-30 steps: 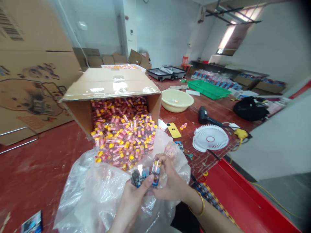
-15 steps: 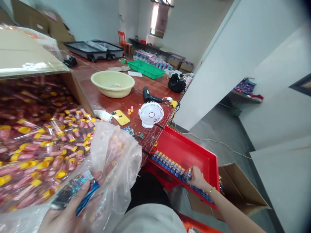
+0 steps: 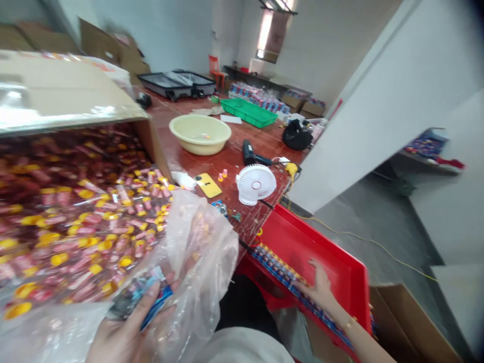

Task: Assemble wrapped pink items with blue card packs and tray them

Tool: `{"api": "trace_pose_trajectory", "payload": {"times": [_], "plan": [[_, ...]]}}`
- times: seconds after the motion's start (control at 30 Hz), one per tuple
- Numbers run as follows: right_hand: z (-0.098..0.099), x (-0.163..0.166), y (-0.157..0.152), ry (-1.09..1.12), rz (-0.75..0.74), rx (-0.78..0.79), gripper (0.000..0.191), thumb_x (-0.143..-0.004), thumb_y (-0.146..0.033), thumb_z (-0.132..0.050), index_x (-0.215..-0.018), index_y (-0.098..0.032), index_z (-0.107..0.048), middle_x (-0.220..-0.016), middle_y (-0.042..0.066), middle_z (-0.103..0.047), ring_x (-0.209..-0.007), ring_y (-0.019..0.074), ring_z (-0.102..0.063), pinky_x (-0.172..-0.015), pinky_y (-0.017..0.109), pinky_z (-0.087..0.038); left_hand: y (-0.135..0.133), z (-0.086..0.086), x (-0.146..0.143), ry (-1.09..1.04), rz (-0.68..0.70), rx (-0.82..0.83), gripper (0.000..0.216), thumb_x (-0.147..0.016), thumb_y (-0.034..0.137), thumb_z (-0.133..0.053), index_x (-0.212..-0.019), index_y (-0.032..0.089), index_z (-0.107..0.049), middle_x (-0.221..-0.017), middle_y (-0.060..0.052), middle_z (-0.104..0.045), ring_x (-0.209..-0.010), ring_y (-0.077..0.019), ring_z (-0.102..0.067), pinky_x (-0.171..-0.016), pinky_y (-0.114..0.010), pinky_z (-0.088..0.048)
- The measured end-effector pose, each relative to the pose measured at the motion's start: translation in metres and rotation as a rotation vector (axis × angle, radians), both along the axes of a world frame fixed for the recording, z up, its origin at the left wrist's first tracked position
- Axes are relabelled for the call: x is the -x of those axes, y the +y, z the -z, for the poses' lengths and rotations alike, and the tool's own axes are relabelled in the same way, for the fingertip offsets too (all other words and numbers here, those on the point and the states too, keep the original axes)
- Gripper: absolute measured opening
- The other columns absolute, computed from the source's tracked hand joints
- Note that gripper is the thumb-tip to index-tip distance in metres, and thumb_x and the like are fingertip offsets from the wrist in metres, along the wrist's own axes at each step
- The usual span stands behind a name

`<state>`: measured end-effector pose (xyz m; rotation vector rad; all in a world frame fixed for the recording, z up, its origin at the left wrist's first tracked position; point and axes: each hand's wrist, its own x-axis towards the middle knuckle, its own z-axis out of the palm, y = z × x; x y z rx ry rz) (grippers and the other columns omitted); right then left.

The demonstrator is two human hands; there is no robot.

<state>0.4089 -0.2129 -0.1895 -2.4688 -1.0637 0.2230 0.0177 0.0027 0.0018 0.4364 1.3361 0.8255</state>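
Observation:
My left hand (image 3: 130,322) is closed around a bunch of flat printed packets (image 3: 138,297), blue and dark with clear shiny faces. It is held over the edge of a clear plastic bag (image 3: 200,242) that lines a big cardboard box (image 3: 153,146). Inside lie many pink tubes with yellow caps (image 3: 124,237). At the lower right, my right hand (image 3: 316,286) is over a red tray (image 3: 313,242), its thumb and fingers apart. Its fingers are at a row of small blue packs with yellow tops (image 3: 278,267) along the tray's near side. The hand is slightly blurred.
On the red-brown table stand a white fan (image 3: 257,184), a cream basin (image 3: 200,133), a yellow phone (image 3: 207,185), a hair dryer (image 3: 253,154) and a green tray (image 3: 249,112). An open carton (image 3: 412,317) sits beyond the red tray. A yellow cable (image 3: 363,239) crosses the floor.
My right hand has opened and spread its fingers at the row of packs, where it was pinching before. The view has swung left; my left hand keeps its packets.

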Motion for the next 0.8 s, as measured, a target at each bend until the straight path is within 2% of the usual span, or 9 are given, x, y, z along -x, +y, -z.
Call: {"api": "trace_pose_trajectory", "payload": {"times": [0.13,0.23,0.3,0.37,0.43,0.5,0.6,0.7,0.8], "plan": [[-0.067,0.056,0.103,-0.082,-0.285,-0.557,0.046,-0.077,-0.033,-0.064,-0.114,-0.019,-0.042,-0.124,0.015,-0.048,-0.116,0.0296,-0.049,-0.099,0.051,-0.037,0.004,0.006,0.017,0.001,-0.021,-0.111,0.047,-0.044,0.038,-0.091,-0.08,0.015,-0.072,-0.078,-0.008,-0.075,-0.079,-0.0292,-0.07,-0.057,-0.027,-0.058],[-0.121,0.137,0.202,0.07,-0.704,-0.673,0.019,-0.084,-0.023,-0.056,-0.102,-0.021,-0.05,-0.114,0.011,-0.056,-0.11,0.024,-0.053,-0.094,0.042,-0.042,0.003,0.011,0.03,-0.005,0.011,-0.169,0.045,-0.052,0.042,-0.087,-0.084,0.014,-0.073,-0.082,-0.01,-0.075,-0.085,-0.0314,-0.069,-0.061,-0.032,-0.059],[-0.146,0.196,0.263,0.135,-0.97,-0.523,0.009,-0.086,-0.022,-0.053,-0.095,-0.021,-0.054,-0.104,0.009,-0.061,-0.106,0.0219,-0.056,-0.095,0.039,-0.041,-0.001,0.013,0.036,-0.012,0.007,-0.195,0.044,-0.055,0.044,-0.085,-0.085,0.014,-0.073,-0.083,-0.011,-0.075,-0.084,-0.0305,-0.069,-0.062,-0.032,-0.059],[-0.157,0.248,0.315,0.191,-1.011,-0.138,0.012,-0.086,-0.02,-0.053,-0.098,-0.021,-0.056,-0.106,0.007,-0.063,-0.105,0.0193,-0.057,-0.095,0.034,-0.042,-0.005,0.014,0.039,-0.003,-0.028,-0.228,0.042,-0.057,0.044,-0.084,-0.082,0.013,-0.073,-0.08,-0.011,-0.075,-0.08,-0.0285,-0.069,-0.061,-0.031,-0.058],[-0.154,0.287,0.353,0.213,-0.993,0.068,0.014,-0.082,-0.017,-0.059,-0.096,-0.016,-0.058,-0.096,0.009,-0.065,-0.095,0.0211,-0.061,-0.086,0.034,-0.046,-0.009,0.013,0.04,0.02,-0.066,-0.253,0.041,-0.058,0.045,-0.083,-0.079,0.012,-0.073,-0.076,-0.011,-0.075,-0.075,-0.0275,-0.069,-0.06,-0.03,-0.058],[-0.144,0.31,0.378,0.234,-0.965,0.186,0.013,-0.08,-0.019,-0.064,-0.091,-0.013,-0.06,-0.087,0.007,-0.065,-0.084,0.0202,-0.063,-0.077,0.035,-0.049,-0.012,0.011,0.041,0.037,-0.081,-0.266,0.041,-0.059,0.047,-0.082,-0.079,0.012,-0.073,-0.074,-0.011,-0.074,-0.073,-0.028,-0.069,-0.06,-0.032,-0.058],[-0.129,0.319,0.391,0.295,-0.919,0.28,0.014,-0.083,-0.023,-0.064,-0.091,-0.012,-0.059,-0.083,0.002,-0.062,-0.074,0.0148,-0.061,-0.07,0.032,-0.051,-0.012,0.009,0.043,0.045,-0.071,-0.271,0.042,-0.058,0.047,-0.082,-0.078,0.011,-0.074,-0.074,-0.012,-0.074,-0.075,-0.0285,-0.069,-0.058,-0.031,-0.057],[-0.126,0.311,0.385,0.402,-0.896,0.248,0.027,-0.075,-0.017,-0.069,-0.098,-0.013,-0.055,-0.075,-0.001,-0.059,-0.066,0.0136,-0.059,-0.062,0.028,-0.049,-0.009,0.008,0.045,0.045,-0.079,-0.277,0.04,-0.054,0.042,-0.085,-0.077,0.012,-0.073,-0.07,-0.01,-0.072,-0.069,-0.0237,-0.066,-0.053,-0.027,-0.056],[-0.14,0.3,0.367,0.533,-0.907,0.128,0.043,-0.077,-0.012,-0.063,-0.115,-0.017,-0.044,-0.074,-0.003,-0.056,-0.067,0.0124,-0.059,-0.06,0.024,-0.048,-0.007,0.011,0.048,0.009,-0.074,-0.311,0.035,-0.052,0.038,-0.087,-0.07,0.012,-0.071,-0.059,-0.003,-0.065,-0.056,-0.0165,-0.059,-0.05,-0.025,-0.053]]}}
